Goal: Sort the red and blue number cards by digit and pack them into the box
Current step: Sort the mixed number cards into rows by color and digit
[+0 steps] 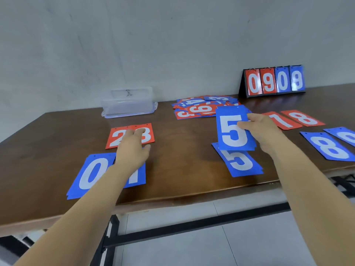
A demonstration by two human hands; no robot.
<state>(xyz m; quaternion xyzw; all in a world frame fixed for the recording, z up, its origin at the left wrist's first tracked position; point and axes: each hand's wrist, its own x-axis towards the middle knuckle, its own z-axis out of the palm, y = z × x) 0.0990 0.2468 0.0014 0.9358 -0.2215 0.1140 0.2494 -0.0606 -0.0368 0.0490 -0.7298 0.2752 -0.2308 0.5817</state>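
On the table [182, 150], nearest its front edge, a blue 0 [92, 173] and blue 1 [136, 177] lie side by side beneath my left forearm. A blue 5 [240, 162] lies off to the right. Just beyond, my left grip [132, 148] is released, its fingers resting on the red 2 [117, 138] and red 3 [147, 134]. My right grip [263, 129] pinches a second blue 5 [233, 129] by its right edge, raised over the lying one. To the right lie a blue 8 [330, 147] and, farther back, a red 7 [282, 120] and red 8 [304, 118]. Behind them sprawls an unsorted heap [203, 108] of red and blue cards. The clear box [128, 106] stands well left of it, near the wall. A scoreboard [274, 80] stands at the far right.
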